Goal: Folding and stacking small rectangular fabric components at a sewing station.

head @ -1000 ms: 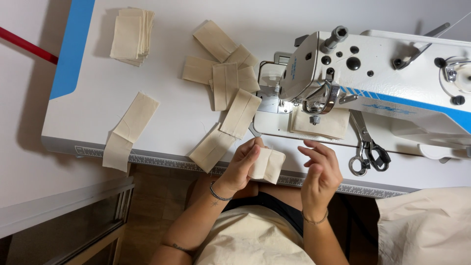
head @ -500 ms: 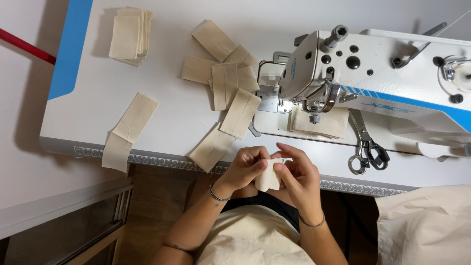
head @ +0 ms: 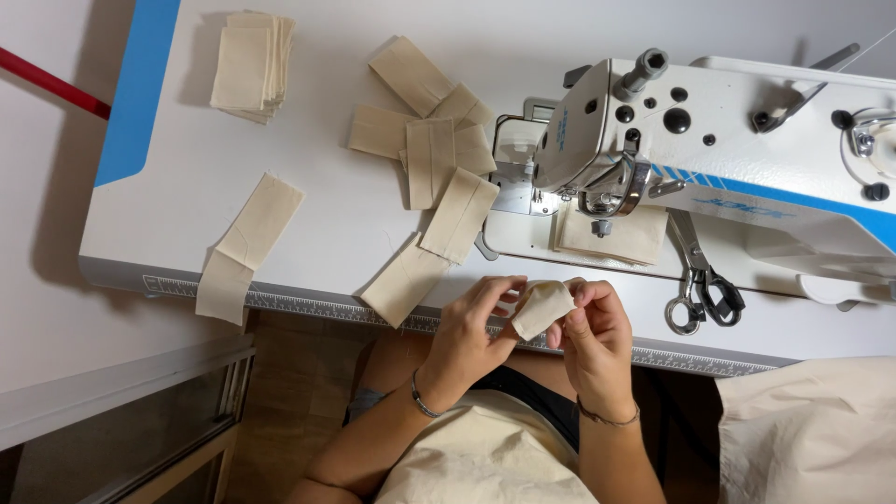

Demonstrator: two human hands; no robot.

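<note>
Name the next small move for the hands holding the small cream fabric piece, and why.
Probably carry the small cream fabric piece forward to the white sewing machine: both the left hand and right hand pinch it at the table edge, short of the needle.

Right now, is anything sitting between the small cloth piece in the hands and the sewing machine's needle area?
Nothing visible blocks it. The folded cloth piece is pinched between the left hand and right hand at the table edge. Bare table lies between it and the presser foot, where a stack of cloth already rests. The scissors lie off to the right.
</note>
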